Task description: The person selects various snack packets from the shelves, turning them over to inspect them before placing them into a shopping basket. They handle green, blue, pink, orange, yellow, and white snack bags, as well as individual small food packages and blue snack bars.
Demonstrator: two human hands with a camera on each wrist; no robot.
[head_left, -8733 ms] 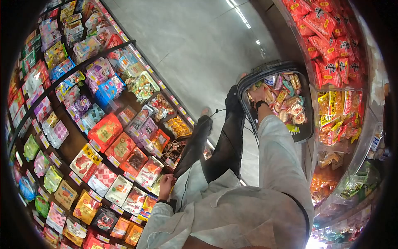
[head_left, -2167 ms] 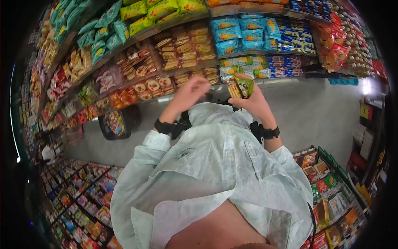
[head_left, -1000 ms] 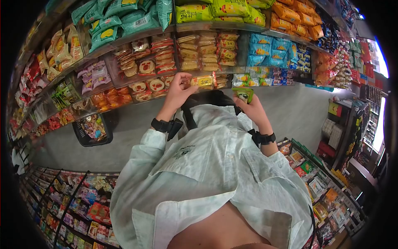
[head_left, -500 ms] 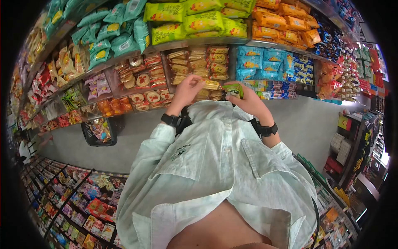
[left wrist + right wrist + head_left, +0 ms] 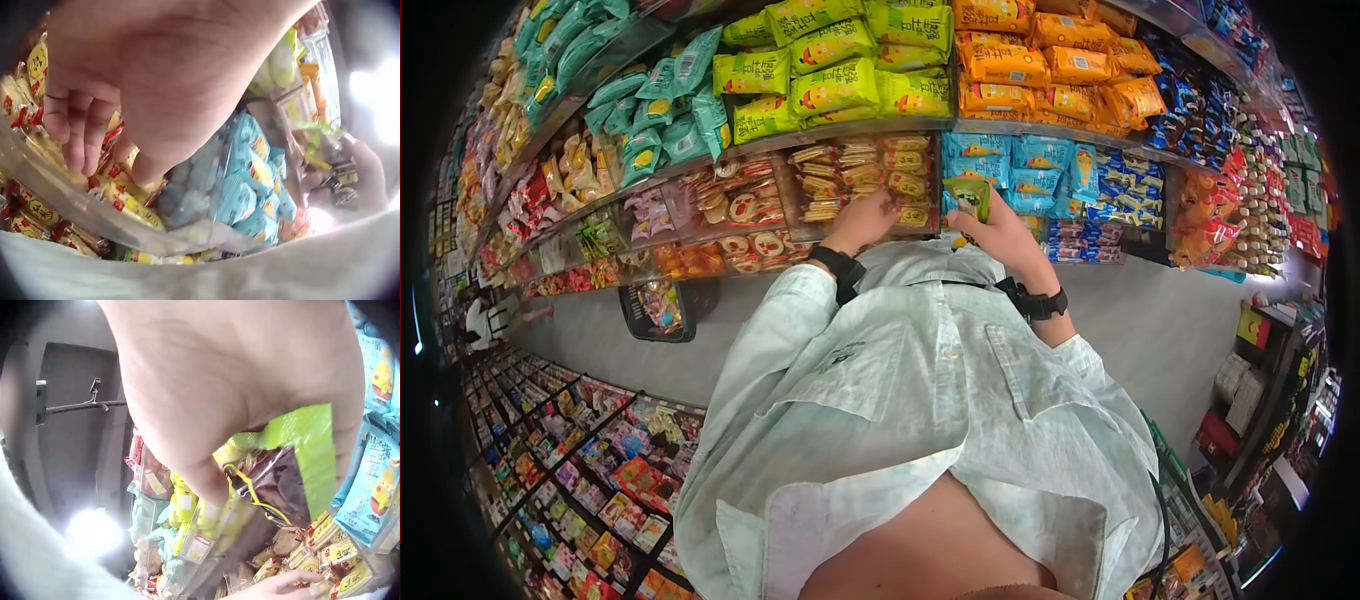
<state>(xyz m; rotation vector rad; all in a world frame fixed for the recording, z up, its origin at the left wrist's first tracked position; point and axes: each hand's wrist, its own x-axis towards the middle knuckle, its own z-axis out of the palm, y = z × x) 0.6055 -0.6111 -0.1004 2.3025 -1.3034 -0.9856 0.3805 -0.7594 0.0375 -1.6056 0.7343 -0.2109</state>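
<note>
My left hand (image 5: 862, 222) reaches over a clear bin of yellow-wrapped biscuit packets (image 5: 906, 162). In the left wrist view its loosely bent fingers (image 5: 94, 134) point down among the packets, with no packet gripped between fingers and thumb. My right hand (image 5: 1006, 240) holds a small snack packet (image 5: 969, 195) just right of that bin. Seen from the right wrist, this packet is bright green with a dark see-through part and a thin yellow line, and the thumb presses it against the fingers. The finger ends behind it are partly hidden.
Blue packets (image 5: 978, 152) fill the adjoining bin. Lime-green bags (image 5: 832, 88) and orange bags (image 5: 1072, 65) lie on the tier above. A black basket (image 5: 690, 325) with mixed snacks stands on the floor at left. Another snack rack (image 5: 590, 480) is behind me.
Half a second ago my left hand pinched a yellow biscuit packet beside the right hand; now it is lower over the biscuit bin without it. The right hand keeps its green packet.
</note>
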